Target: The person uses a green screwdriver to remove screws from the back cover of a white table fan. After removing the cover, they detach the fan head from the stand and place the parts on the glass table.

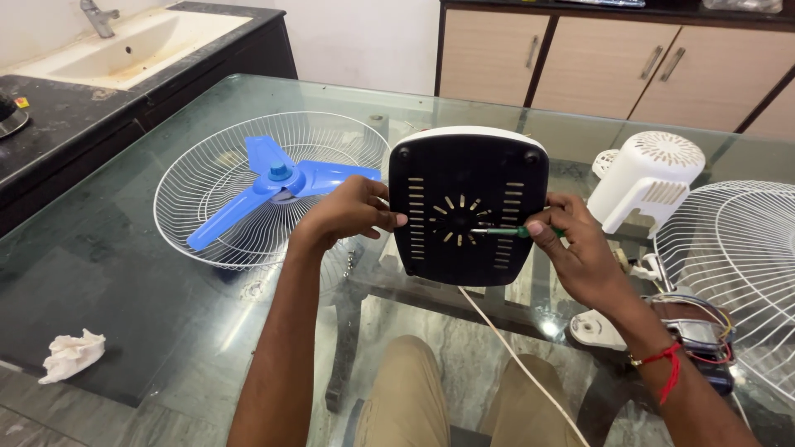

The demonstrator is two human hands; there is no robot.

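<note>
A fan base with a black vented underside and white rim stands on edge over the glass table, its underside facing me. My left hand grips its left edge. My right hand holds a green-handled screwdriver whose tip points at the centre of the black underside. A white power cord hangs from the base down toward my lap.
A white wire fan guard holding a blue three-blade propeller lies at left. A white motor cover, another wire guard and a wired motor sit at right. Crumpled white cloth at lower left; sink behind.
</note>
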